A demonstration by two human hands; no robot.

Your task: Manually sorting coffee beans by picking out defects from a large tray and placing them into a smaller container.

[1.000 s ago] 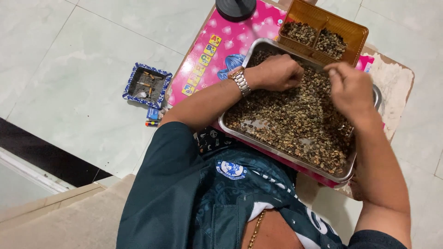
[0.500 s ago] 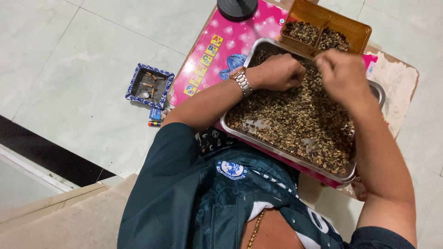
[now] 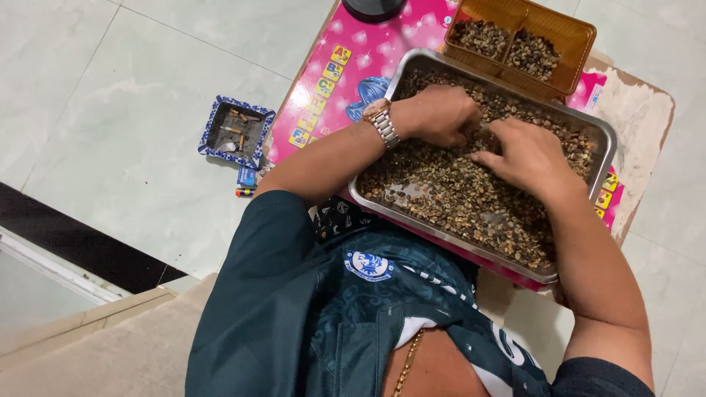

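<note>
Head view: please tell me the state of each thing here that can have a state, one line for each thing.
Metal tray: nearly full of small brown beans, bare metal near the front.
Orange basket: two compartments, both partly filled with beans.
Ashtray: on the floor, holds butts and ash.
Left hand: curled, down in the beans.
Right hand: fingers spread on the beans.

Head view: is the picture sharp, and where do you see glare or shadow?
Head view: mostly sharp; the beans show as single grains. Glare lies on the bare bottom and near rim of the metal tray, and the floor tiles have a soft sheen. The left hand and right hand show no motion blur. The shadows are soft, and the lower left corner is darker.
</note>
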